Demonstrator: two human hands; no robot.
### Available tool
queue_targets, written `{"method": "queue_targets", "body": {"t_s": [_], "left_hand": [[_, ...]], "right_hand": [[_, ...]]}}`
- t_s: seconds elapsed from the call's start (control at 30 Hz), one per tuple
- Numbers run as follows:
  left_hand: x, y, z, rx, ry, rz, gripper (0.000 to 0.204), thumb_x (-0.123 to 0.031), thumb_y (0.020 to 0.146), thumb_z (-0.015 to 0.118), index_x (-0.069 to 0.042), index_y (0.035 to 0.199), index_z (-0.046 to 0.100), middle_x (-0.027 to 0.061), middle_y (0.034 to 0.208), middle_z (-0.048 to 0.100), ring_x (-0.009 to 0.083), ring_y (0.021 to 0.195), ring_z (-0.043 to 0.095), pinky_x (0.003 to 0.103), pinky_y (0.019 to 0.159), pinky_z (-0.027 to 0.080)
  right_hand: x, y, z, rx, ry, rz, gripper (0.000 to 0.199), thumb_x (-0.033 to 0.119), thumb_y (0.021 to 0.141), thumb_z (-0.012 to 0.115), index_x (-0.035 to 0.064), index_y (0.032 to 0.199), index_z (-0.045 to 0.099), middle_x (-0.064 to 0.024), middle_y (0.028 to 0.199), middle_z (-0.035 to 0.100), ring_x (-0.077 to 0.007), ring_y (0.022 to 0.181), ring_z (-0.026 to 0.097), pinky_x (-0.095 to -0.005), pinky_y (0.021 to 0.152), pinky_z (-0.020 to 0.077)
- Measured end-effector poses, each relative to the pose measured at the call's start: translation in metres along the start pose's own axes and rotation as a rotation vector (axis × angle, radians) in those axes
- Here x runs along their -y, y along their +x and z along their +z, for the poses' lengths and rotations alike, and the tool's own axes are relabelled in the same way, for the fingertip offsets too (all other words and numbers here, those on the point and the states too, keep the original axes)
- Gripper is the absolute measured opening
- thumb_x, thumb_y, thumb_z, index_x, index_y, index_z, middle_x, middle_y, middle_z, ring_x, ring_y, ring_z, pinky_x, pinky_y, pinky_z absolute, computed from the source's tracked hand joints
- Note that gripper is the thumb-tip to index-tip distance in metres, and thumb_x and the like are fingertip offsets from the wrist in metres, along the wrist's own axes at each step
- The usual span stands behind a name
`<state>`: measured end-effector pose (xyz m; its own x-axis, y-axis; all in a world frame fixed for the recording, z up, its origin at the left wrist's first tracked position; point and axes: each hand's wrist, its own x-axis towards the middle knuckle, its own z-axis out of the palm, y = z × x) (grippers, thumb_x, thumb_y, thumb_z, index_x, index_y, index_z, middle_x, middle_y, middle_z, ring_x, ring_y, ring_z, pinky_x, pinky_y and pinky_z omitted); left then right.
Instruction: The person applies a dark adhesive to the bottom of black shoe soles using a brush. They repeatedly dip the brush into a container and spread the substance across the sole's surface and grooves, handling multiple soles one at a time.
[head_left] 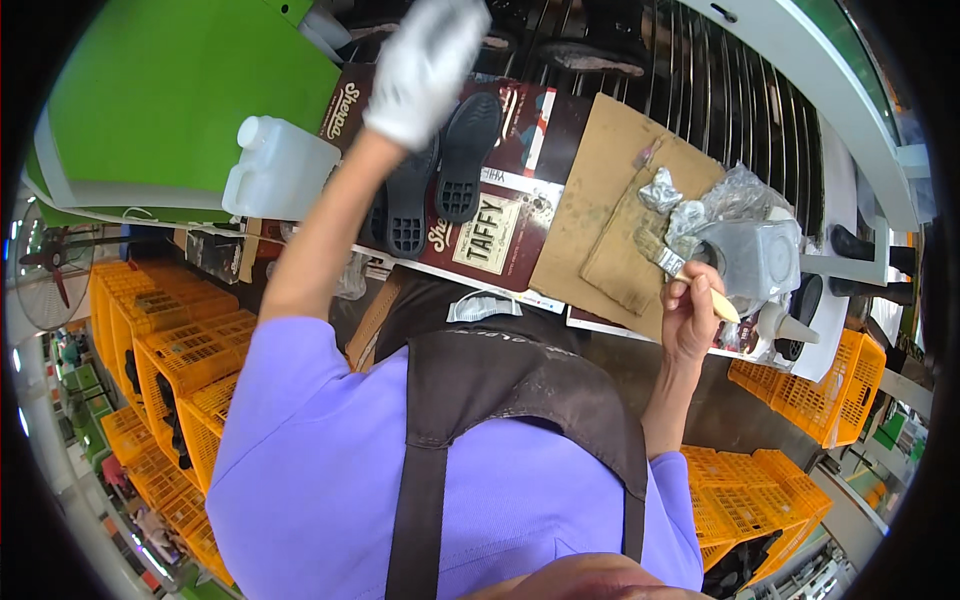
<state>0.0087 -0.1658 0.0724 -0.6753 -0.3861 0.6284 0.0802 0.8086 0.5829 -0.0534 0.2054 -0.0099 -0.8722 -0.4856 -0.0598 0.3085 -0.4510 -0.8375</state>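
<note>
My right hand (690, 310) grips a paintbrush (722, 304) by its pale handle; its bristles point up and left over worn cardboard (607, 247). Just right of the brush, a translucent plastic container (765, 258) lies among crumpled plastic wrap (740, 190). My left hand (425, 75), in a white glove, reaches to the far edge by the roller conveyor (690, 80). Its fingers are blurred, and whether they hold anything is unclear. Below it, dark rubber shoe soles (470, 157) rest on a printed maroon cardboard sheet (530, 228), tread side up.
A white plastic jug (285, 170) stands at the left beside a green panel (180, 90). Dark shoes (600, 55) sit on the rollers. At the right is a white squeeze bottle (785, 326). Orange crates (190, 350) are stacked left, with more crates (815, 385) right.
</note>
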Motion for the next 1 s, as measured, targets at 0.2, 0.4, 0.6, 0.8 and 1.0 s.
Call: {"method": "queue_targets", "body": {"t_s": [0.2, 0.4, 0.6, 0.8, 1.0], "left_hand": [[-0.02, -0.142, 0.023, 0.49, 0.718, -0.305, 0.084, -0.06, 0.07, 0.058, 0.004, 0.121, 0.043, 0.0264, 0.116, 0.051, 0.0429, 0.112, 0.043, 0.048, 0.087, 0.039], [-0.01, -0.178, 0.039, 0.439, 0.809, -0.3, 0.072, -0.049, 0.076, 0.056, 0.001, 0.127, 0.04, 0.0257, 0.122, 0.045, 0.042, 0.12, 0.034, 0.048, 0.093, 0.029], [-0.003, -0.173, 0.045, 0.324, 0.739, -0.318, 0.067, -0.042, 0.076, 0.059, -0.004, 0.128, 0.04, 0.0208, 0.109, 0.054, 0.0411, 0.114, 0.041, 0.05, 0.092, 0.032], [-0.026, -0.148, 0.032, 0.254, 0.465, -0.481, 0.08, -0.032, 0.066, 0.071, 0.0, 0.13, 0.034, 0.0266, 0.112, 0.049, 0.0397, 0.096, 0.055, 0.043, 0.084, 0.045], [-0.009, -0.137, 0.035, 0.296, -0.407, -0.968, 0.077, -0.033, 0.072, 0.073, 0.004, 0.129, 0.035, 0.0182, 0.113, 0.053, 0.0225, 0.1, 0.055, 0.03, 0.086, 0.044]], "right_hand": [[0.004, -0.003, 0.004, -0.016, -0.09, -0.012, 0.019, 0.016, 0.086, 0.057, -0.0016, 0.093, 0.059, -0.0086, 0.07, 0.056, -0.0131, 0.059, 0.05, -0.0229, 0.052, 0.0408], [0.015, -0.006, -0.01, -0.083, -0.233, -0.062, 0.022, 0.015, 0.085, 0.059, -0.0038, 0.095, 0.06, -0.0075, 0.071, 0.058, -0.0102, 0.06, 0.051, -0.0207, 0.054, 0.0408], [0.06, -0.006, -0.009, -0.28, -0.811, -0.187, 0.021, 0.018, 0.086, 0.058, -0.0011, 0.089, 0.066, 0.0014, 0.062, 0.053, -0.0037, 0.055, 0.043, -0.0175, 0.051, 0.0334], [0.045, 0.007, -0.015, -0.339, -1.14, -0.27, 0.014, 0.013, 0.081, 0.064, -0.0007, 0.082, 0.065, -0.0043, 0.07, 0.063, -0.0095, 0.061, 0.056, -0.0227, 0.056, 0.0437], [0.027, 0.014, -0.022, -0.328, -1.348, -0.259, 0.017, 0.018, 0.08, 0.067, 0.0013, 0.078, 0.065, -0.0081, 0.066, 0.063, -0.0132, 0.053, 0.057, -0.0254, 0.052, 0.0447]]}}
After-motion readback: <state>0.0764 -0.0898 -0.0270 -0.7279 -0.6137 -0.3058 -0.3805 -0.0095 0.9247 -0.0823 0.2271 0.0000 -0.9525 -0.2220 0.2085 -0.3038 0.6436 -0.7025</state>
